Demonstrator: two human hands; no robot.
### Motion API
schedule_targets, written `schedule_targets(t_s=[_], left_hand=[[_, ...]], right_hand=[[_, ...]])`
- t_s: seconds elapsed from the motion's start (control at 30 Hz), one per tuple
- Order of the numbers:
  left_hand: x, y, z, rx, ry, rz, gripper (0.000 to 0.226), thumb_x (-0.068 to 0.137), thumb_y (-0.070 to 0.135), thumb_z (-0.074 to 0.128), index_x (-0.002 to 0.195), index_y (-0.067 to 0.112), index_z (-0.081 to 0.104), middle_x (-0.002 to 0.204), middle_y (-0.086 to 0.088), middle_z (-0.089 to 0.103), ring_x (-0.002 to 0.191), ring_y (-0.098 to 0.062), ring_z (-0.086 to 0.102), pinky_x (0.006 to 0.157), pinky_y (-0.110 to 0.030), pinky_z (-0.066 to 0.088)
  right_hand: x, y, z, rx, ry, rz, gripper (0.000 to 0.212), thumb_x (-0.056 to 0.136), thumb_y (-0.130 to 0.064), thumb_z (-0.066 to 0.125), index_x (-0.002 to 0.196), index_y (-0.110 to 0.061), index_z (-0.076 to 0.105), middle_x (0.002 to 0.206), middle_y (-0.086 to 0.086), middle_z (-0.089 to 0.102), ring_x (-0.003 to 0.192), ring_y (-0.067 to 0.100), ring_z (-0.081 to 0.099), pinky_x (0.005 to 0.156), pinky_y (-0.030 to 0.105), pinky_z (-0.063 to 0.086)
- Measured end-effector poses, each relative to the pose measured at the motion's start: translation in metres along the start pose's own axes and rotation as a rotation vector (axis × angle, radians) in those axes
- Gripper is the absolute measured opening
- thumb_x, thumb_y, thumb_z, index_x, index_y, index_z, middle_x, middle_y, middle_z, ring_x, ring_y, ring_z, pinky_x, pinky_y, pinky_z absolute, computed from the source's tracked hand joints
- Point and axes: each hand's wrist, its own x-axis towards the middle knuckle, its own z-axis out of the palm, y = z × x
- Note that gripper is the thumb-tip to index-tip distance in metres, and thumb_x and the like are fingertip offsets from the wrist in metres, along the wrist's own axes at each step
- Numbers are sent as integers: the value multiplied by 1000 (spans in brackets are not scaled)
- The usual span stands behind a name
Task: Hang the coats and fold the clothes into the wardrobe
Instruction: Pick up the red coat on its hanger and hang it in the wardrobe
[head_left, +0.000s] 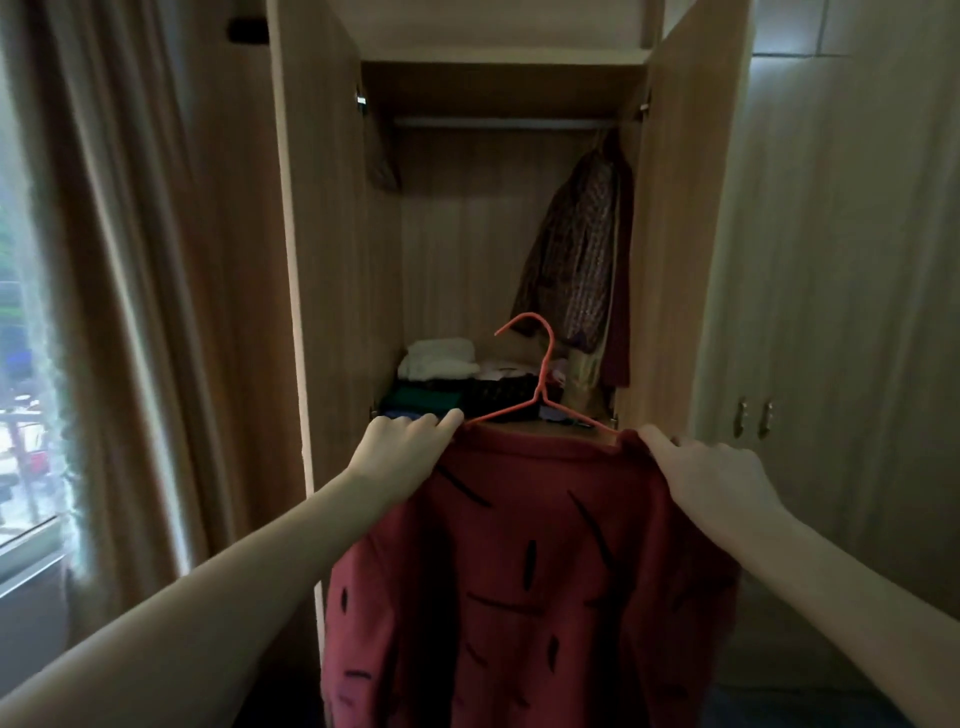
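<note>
1. And there it was: the red garment (530, 561) with its dark dash marks sat on the pink hanger (540, 384), held up in front of the open wardrobe (332, 260).
2. The left hand (400, 441) pinched the left shoulder of the garment, fingers curled on the cloth; the right hand (711, 478) gripped the right shoulder the same way.
3. By the look of it, this was the hanging step, with the piece squared on the hanger and not yet on the rail (498, 123).
4. The hook stood upright and free, well below the rail and in front of the folded clothes (441, 374) on the shelf.
5. A patterned coat (582, 260) already hung at the rail's right end.
6. Next would likely come a lift, one hand shifting to the hook, aiming left of that coat where the rail was bare.
</note>
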Motion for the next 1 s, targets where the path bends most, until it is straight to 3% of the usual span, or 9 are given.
schedule_targets(t_s=[0.1,0.17,0.3,0.37,0.43,0.53,0.63,0.73,1.0], left_hand=[[17,-11,25,11,-3,-7,23,99,33,51,120,24,49,78,4,67,66,-20,70,42,-25,25],[32,-15,45,7,-15,7,26,105,35,34,127,24,41,93,3,68,82,-23,71,44,-27,22],[68,-24,84,0,-24,1,27,106,37,28,127,23,38,100,3,66,89,-24,70,44,-29,16],[87,-29,110,13,0,3,24,105,37,35,123,23,42,95,3,66,82,-23,71,43,-28,12],[110,-37,133,30,28,11,21,94,35,62,107,21,54,72,4,65,57,-20,68,43,-23,7],[156,-51,171,22,85,29,32,71,29,85,88,17,61,51,5,55,34,-20,57,44,-16,8],[206,-62,201,65,158,33,28,78,31,79,92,18,59,56,5,61,41,-20,62,41,-20,19],[245,-71,226,110,210,-2,27,77,32,80,91,18,62,56,6,62,41,-19,62,42,-20,18],[316,-92,306,104,201,-39,29,72,29,84,88,14,65,53,4,60,35,-22,59,41,-20,16]], right_hand=[[32,-7,17,11,9,13,35,100,-19,32,132,-31,29,88,-5,60,79,21,66,57,30,40],[56,-11,34,-2,42,6,26,101,-21,32,126,-29,33,83,-5,60,74,21,65,55,30,40],[104,-12,74,-42,100,-14,18,101,-27,39,119,-27,36,72,-7,57,63,18,64,48,28,34],[130,-8,97,-87,153,-22,24,95,-27,55,114,-24,41,62,-7,54,50,16,61,41,25,26],[159,-1,120,-88,224,-48,39,81,-22,75,107,-19,46,55,-6,52,36,18,55,38,21,19],[209,12,150,-44,341,-104,42,74,-13,81,102,-15,50,71,-1,54,32,23,51,36,20,21],[263,20,175,-27,379,-107,39,77,-14,76,107,-19,51,90,2,51,52,23,58,37,24,25],[311,27,194,6,413,-89,42,75,-11,73,111,-21,53,98,4,50,70,23,59,38,27,29],[404,32,245,-26,486,-206,37,78,-1,62,113,-12,55,91,5,53,65,24,59,36,26,31]])
